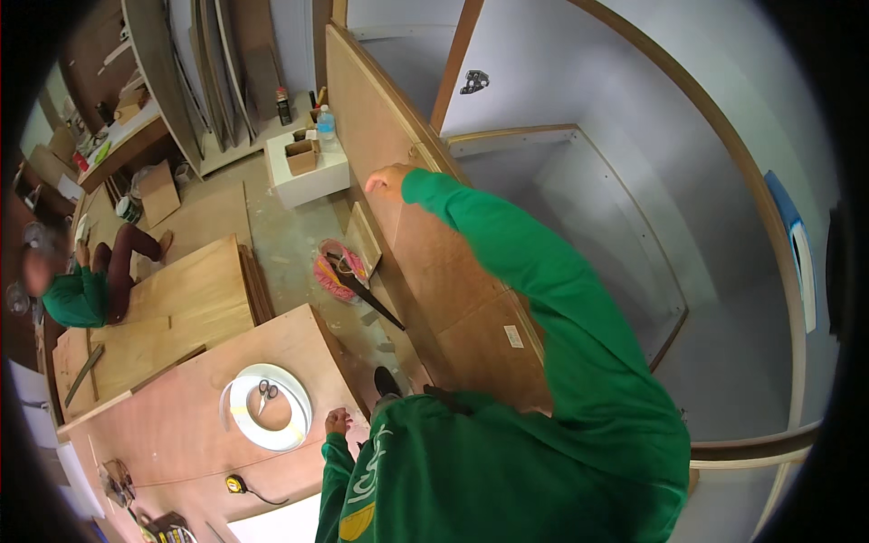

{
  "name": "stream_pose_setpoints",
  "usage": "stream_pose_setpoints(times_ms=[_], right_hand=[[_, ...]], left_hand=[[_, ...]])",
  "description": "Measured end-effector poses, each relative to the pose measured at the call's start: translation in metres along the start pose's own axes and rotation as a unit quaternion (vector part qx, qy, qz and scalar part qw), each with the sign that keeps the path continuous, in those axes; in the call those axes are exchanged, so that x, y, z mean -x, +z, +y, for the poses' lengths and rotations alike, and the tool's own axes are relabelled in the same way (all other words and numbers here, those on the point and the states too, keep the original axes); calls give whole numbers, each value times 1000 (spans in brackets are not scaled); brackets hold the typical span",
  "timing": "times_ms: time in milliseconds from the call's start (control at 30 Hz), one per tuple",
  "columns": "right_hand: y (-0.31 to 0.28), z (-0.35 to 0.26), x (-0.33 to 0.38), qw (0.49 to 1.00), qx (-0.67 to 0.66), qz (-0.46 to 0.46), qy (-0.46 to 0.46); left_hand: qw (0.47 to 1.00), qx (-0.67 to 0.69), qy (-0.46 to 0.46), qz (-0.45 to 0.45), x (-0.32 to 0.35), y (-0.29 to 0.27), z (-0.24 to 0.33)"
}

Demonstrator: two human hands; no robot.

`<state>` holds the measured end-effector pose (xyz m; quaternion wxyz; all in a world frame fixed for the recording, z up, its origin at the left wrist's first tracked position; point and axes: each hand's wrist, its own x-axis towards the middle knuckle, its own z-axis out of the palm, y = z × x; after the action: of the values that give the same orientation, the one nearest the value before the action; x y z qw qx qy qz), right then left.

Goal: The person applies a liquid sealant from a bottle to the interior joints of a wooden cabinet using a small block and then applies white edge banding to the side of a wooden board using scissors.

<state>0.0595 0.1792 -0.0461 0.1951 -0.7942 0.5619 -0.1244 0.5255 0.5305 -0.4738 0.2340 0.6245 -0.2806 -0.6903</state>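
My right hand [387,181] is stretched out over a long plywood panel [425,244], near its upper edge. The fingers are bent and drawn together; whatever they may hold is hidden. Low and to the left, my left hand [338,421] hangs beside the edge of a plywood-topped table [172,416], its fingers loosely curled and apart with nothing seen in them. On that table lies a roll of white edge strip [240,398], and scissors [264,395] rest inside its ring. A yellow tape measure [236,484] sits nearer to me.
A pink bag [335,271] with a handsaw [371,299] across it lies on the floor. Beyond is a white box [312,181] bearing a water bottle [326,122]. A white-lined cabinet frame [579,199] stands right. A co-worker [81,294] sits by stacked plywood [195,299].
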Motion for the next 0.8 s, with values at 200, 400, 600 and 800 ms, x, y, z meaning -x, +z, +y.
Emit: stream_pose_setpoints(times_ms=[200,400,600,800], right_hand=[[9,6,-22,997,9,-70,28],[54,91,-60,988,-31,-79,-129],[47,39,-45,993,68,-85,-40],[56,46,-55,997,61,-16,-53]], left_hand=[[961,-152,217,-79,-41,6,57],[911,-262,298,-109,-61,11,130],[879,-394,249,-100,18,24,215],[827,-416,322,-198,54,87,280]])
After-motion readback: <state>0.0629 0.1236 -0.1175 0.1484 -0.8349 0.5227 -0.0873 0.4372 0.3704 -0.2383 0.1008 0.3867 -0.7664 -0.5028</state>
